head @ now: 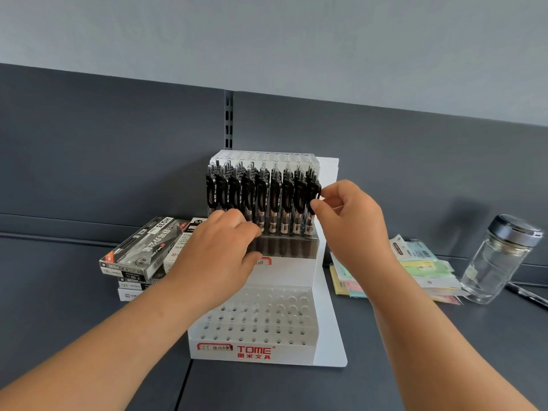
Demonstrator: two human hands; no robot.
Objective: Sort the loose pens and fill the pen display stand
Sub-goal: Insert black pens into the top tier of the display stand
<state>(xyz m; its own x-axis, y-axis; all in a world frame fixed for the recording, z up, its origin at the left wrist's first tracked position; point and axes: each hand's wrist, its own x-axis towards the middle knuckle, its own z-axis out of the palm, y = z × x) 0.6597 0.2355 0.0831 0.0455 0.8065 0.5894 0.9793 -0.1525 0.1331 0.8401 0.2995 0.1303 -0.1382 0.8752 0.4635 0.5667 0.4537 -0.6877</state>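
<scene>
Pens [275,200] crowded the stand [284,275]; right hand [350,221] pinched the end one, seemingly seating it, while left hand [219,250] gripped neighbours steady.

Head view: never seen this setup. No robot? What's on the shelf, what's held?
No robot here: a person works with bare hands, and the single picture comes from a wide-angle camera worn on their head, looking forward and down. On the dark shelf stands a white stepped pen display stand. Its middle tier carries a row of black pens; the front tier's holes are empty. The right hand pinches the rightmost pen near its clip. The left hand reaches the row's left side with curled fingers; whether it grips a pen is hidden. Left of the stand lies a stack of pen boxes; to the right, packs of sticky notes, a glass jar and one loose pen.
</scene>
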